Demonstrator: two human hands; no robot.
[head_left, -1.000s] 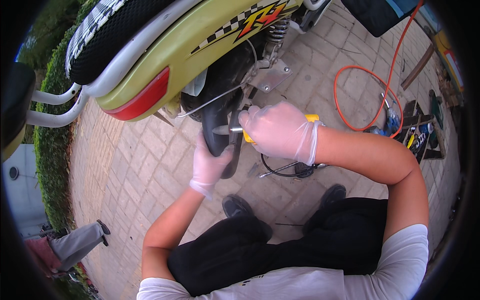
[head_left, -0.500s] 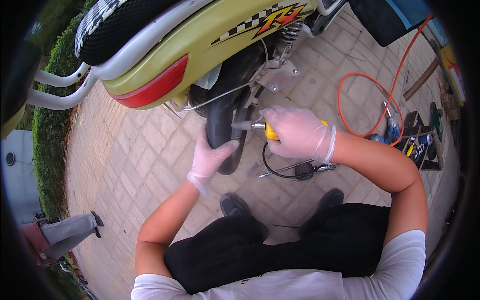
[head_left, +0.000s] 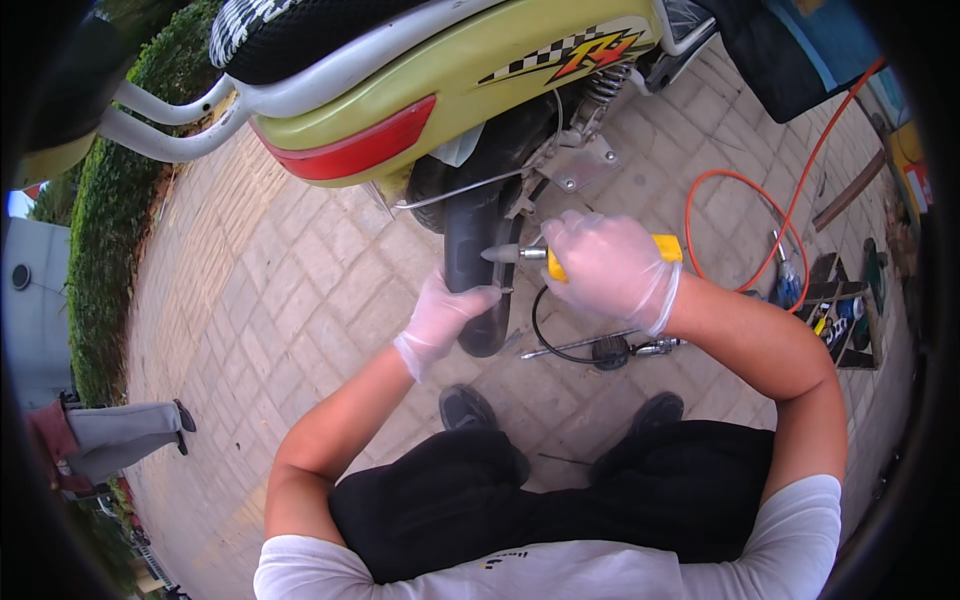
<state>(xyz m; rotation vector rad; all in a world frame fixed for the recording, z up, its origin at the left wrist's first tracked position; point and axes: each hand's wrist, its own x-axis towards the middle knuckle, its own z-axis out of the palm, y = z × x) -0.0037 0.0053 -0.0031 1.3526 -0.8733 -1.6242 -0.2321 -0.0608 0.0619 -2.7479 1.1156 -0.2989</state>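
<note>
A black inner tube (head_left: 468,225) hangs in a loop from the scooter's rear wheel. My left hand (head_left: 440,325), in a clear glove, is closed around its left side, the thumb lying across the front. My right hand (head_left: 612,268), gloved likewise, is wrapped around a yellow handheld grinder (head_left: 666,247). The grinder's grey cone-shaped tip (head_left: 500,254) points left and lies over the tube's surface, above my left thumb; whether it touches I cannot tell. My right palm hides the middle of the grinder's body.
The yellow-green scooter (head_left: 400,125) stands over the far side. On the paving lie a black hose with a gauge (head_left: 610,350) and a thin metal rod (head_left: 570,346). To the right are an orange air hose (head_left: 700,185) and a tool rack (head_left: 845,305). Another person's legs (head_left: 125,430) show at left.
The scooter and wheel sit farther right in the view. My left hand has shifted right with the tube. More of the yellow grinder shows behind my right hand, and its tip looks sharper.
</note>
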